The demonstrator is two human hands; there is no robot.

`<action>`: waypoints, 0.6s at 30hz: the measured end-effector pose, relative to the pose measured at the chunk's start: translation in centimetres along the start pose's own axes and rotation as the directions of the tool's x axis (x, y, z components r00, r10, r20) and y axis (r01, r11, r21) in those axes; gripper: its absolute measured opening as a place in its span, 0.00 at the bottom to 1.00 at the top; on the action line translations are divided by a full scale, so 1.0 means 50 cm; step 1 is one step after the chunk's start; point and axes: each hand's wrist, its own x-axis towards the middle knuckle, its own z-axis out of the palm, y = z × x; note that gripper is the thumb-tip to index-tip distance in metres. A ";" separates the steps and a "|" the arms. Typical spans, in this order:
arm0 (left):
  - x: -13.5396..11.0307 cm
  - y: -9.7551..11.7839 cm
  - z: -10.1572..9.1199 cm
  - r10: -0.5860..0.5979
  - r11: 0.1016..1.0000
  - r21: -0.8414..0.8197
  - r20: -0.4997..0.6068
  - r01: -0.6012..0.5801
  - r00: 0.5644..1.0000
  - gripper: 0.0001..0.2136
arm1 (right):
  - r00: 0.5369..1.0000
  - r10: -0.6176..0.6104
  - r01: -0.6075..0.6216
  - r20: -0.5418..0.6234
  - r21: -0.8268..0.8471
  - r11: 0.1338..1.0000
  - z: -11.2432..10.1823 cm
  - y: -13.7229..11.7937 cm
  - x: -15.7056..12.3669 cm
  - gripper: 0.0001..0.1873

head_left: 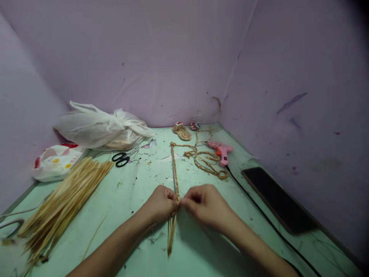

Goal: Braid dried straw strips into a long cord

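Observation:
A thin braided straw cord (175, 169) runs down the middle of the table, with loose straw ends (171, 238) hanging out below my hands. My left hand (163, 202) is closed in a pinch on the cord where the braid meets the loose strands. Close beside it, my right hand (201, 200) also pinches at that spot, its fingertips slightly blurred. What lies exactly between the right fingertips is hard to see. From its far end the braid continues right into loose loops (209, 163) on the table.
Left lie a bundle of dry straw strips (69, 200), black-handled scissors (121, 158), a white packet (57, 161) and a tied plastic bag (103, 125). A small woven slipper (182, 132) sits at the back. Right are a pink glue gun (221, 152), its black cord (259, 209) and a phone (279, 200).

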 end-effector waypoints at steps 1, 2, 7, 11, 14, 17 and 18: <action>-0.003 0.000 0.000 -0.003 1.000 -0.008 0.001 0.003 1.000 0.05 | 0.997 0.031 -0.024 -0.064 0.116 0.993 -0.005 0.007 0.008 0.11; -0.006 0.000 -0.001 -0.008 1.000 -0.014 0.005 0.008 1.000 0.05 | 0.993 0.077 -0.052 -0.094 0.236 0.970 -0.007 0.012 0.016 0.10; -0.013 0.002 -0.005 0.032 0.999 -0.040 0.032 -0.030 0.999 0.04 | 0.936 0.187 -0.339 0.299 0.615 0.712 0.027 0.011 0.031 0.04; -0.009 -0.004 -0.006 0.076 0.997 0.001 0.012 -0.076 0.997 0.05 | 0.934 0.161 -0.319 0.319 0.546 0.774 0.046 0.012 0.029 0.04; -0.008 -0.008 -0.005 0.081 0.995 0.058 -0.001 -0.081 0.997 0.05 | 0.971 0.116 -0.204 0.209 0.476 0.855 0.045 0.020 0.032 0.06; -0.009 -0.007 -0.003 0.096 0.978 0.187 -0.032 -0.088 0.995 0.05 | 0.970 0.142 -0.213 0.198 0.405 0.889 0.042 0.024 0.035 0.08; -0.009 -0.007 -0.002 0.111 0.966 0.240 -0.049 -0.096 0.993 0.06 | 0.966 0.162 -0.229 0.199 0.383 0.895 0.042 0.024 0.036 0.08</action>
